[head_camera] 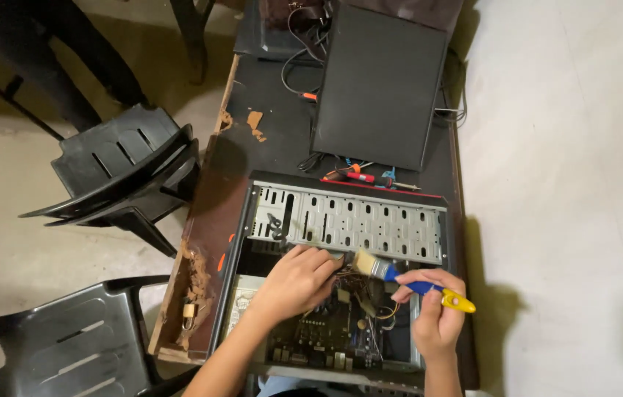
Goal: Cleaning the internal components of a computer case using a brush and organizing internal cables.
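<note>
An open computer case (348,220) lies on its side on a dark wooden table (267,147). My right hand (436,312) grips a paintbrush (410,279) with a blue and yellow handle; its bristles point left at the grey metal drive cage. My left hand (295,283) reaches into the case with fingers curled around a bundle of wires (352,283) beside the brush tip. Below the hands lies the green motherboard (326,338).
A black side panel (377,84) leans at the back of the table, with screwdrivers (359,176) and cables in front of it. Two black plastic chairs (124,173) stand at the left. A padlock (188,312) rests on the table's chipped left edge.
</note>
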